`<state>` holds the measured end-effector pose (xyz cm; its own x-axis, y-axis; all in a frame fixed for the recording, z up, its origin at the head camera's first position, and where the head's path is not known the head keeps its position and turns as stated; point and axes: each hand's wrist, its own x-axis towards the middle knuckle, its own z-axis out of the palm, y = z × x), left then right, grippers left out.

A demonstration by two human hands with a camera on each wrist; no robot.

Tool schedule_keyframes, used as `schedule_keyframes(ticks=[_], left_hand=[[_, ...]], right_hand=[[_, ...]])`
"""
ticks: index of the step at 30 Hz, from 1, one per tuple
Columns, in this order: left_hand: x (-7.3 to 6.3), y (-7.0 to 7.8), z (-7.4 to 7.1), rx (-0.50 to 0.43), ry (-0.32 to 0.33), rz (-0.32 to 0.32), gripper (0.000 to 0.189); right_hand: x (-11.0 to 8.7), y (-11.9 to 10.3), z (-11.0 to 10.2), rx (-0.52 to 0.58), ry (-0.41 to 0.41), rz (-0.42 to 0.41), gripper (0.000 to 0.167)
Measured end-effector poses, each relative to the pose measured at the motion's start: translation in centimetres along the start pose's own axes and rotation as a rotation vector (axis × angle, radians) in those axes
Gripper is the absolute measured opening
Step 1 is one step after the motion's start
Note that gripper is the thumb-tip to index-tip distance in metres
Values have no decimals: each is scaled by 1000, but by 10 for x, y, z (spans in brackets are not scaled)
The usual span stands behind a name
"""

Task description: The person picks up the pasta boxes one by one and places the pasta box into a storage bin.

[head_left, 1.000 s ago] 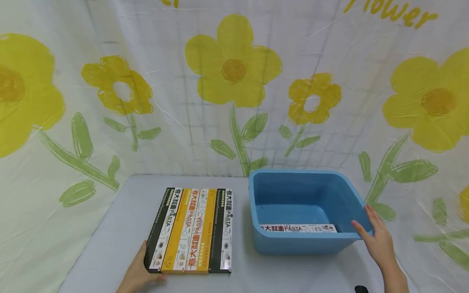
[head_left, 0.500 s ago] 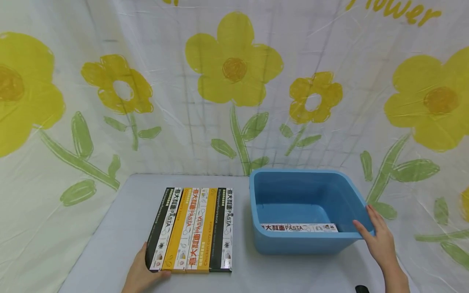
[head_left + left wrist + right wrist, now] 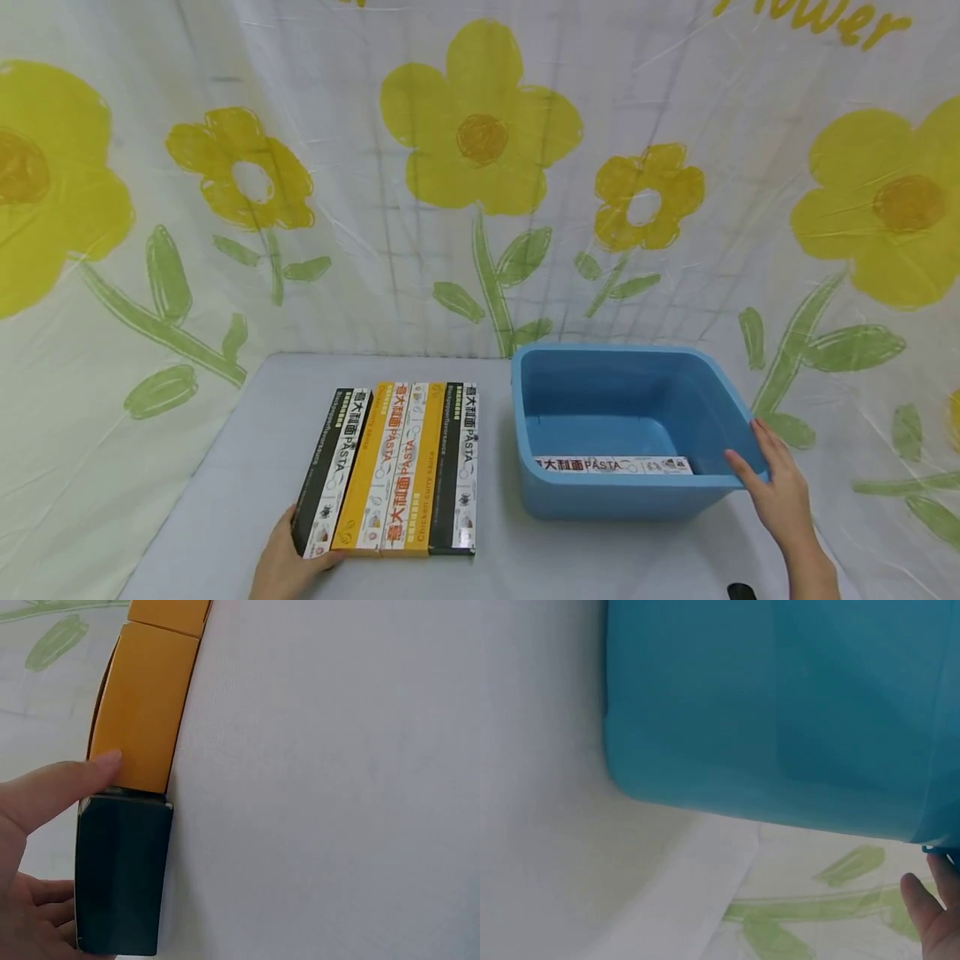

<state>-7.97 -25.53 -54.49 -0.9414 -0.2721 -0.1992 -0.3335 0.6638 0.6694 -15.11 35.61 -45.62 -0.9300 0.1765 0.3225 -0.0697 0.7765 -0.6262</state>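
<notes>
A row of pasta boxes lies side by side on the table, with yellow boxes (image 3: 408, 467) between black ones. My left hand (image 3: 285, 560) grips the near end of the leftmost black pasta box (image 3: 326, 479). Seen from the left wrist, the thumb (image 3: 67, 784) reaches across to the yellow end beside it; the other fingers are partly hidden behind the dark end. To the right stands a blue plastic basin (image 3: 607, 502), whose front right rim corner my right hand (image 3: 782, 496) holds. One pasta box (image 3: 615, 466) lies inside, along the basin's front wall.
The pale table (image 3: 225, 508) meets a hanging flower-print sheet (image 3: 345, 208) at the back and sides. A small black object (image 3: 741, 592) shows at the bottom edge, near the right forearm.
The leftmost black pasta box has shifted slightly left, and its far end now stands a little apart from the yellow one. My left hand has closed in on it. The right hand stays put.
</notes>
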Motion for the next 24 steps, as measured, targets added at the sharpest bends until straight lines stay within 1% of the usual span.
schedule_keyframes(ticks=[3, 6, 10, 13, 17, 21, 24], left_hand=[[1, -2, -2, 16, -17, -54, 111], [4, -3, -4, 45, -17, -87, 108], [7, -2, -5, 34, 14, -88, 99], [9, 1, -6, 39, 35, -101, 96], [11, 5, -7, 53, 38, -143, 96], [11, 6, -7, 40, 48, -160, 92], [11, 6, -7, 21, 69, -177, 91]], right_hand=[[0, 0, 1, 2, 1, 0, 68], [0, 1, 1, -7, -1, 5, 69], [0, 1, 0, -16, 1, 14, 69], [1, 1, 0, -12, 0, 13, 69], [1, 0, 0, -12, 1, 12, 69], [1, 1, 0, -17, -8, 14, 70], [2, 1, 0, -12, -27, 8, 71]])
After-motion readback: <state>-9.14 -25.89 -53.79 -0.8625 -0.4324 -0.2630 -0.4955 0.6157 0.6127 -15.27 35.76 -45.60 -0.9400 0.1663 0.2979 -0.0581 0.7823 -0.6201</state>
